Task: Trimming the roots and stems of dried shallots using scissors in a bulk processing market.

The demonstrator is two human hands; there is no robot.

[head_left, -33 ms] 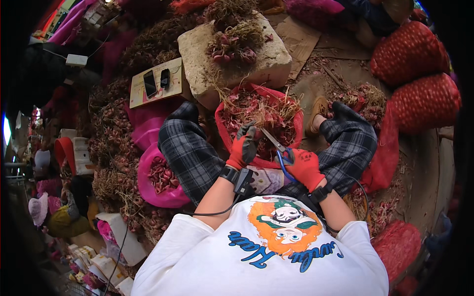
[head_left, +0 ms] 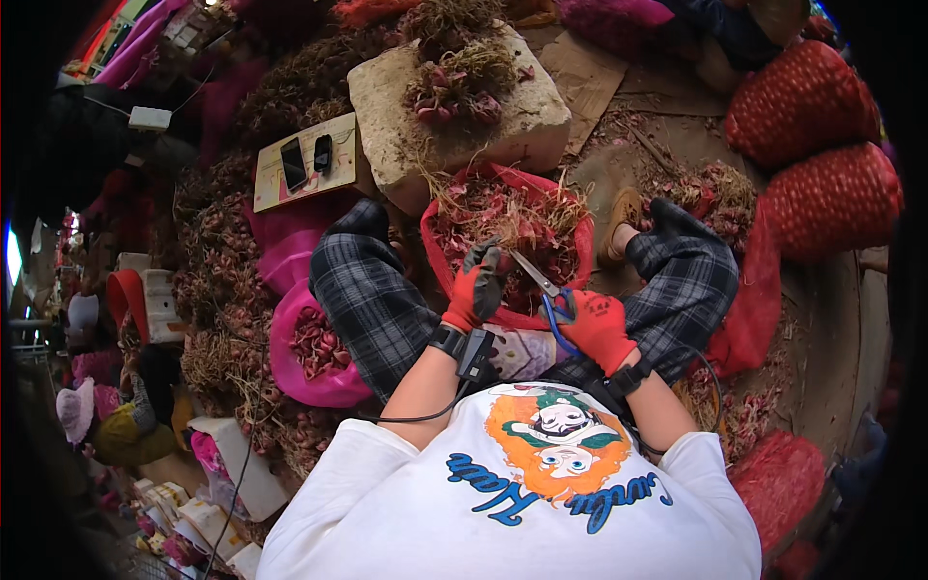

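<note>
My right hand [head_left: 594,327], in a red work glove, grips a pair of scissors [head_left: 549,295] with blue handles. The scissors' metal blades point up and left over a red mesh sack [head_left: 432,253]. My left hand [head_left: 474,287], in a red glove with dark fingers, is just left of the blade tips with its fingers curled closed. What it holds, if anything, is hidden. Dry skins and stalk trimmings [head_left: 512,217] fill the open sack between my legs.
A pale stone-like block [head_left: 391,106] bears bunches of shallots [head_left: 464,87]. Left of it, a phone [head_left: 293,164] lies on a box. A pink bag of shallots [head_left: 319,343] stands by my left leg. More shallots [head_left: 222,251] are piled beyond it. Full red sacks [head_left: 797,106] stand far right.
</note>
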